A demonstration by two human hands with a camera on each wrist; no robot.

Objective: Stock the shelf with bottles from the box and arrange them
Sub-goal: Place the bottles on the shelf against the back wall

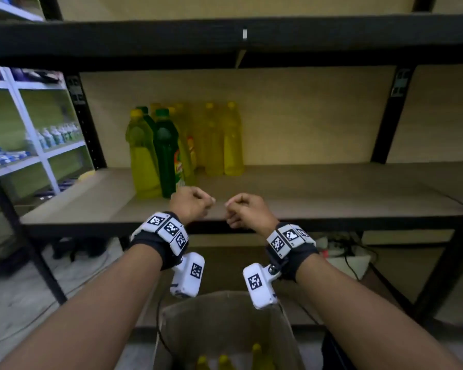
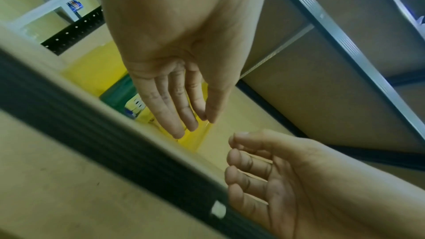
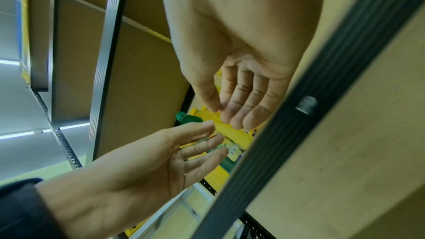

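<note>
We hold nothing: our left hand and right hand hang loosely curled before the shelf. The bottles stand upright there, caps up; more stand upright in the box below.

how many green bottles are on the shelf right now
2. One dark green bottle stands at the front of the cluster, right of a yellow one; a second green bottle is behind it, mostly hidden. More could be hidden behind.
</note>
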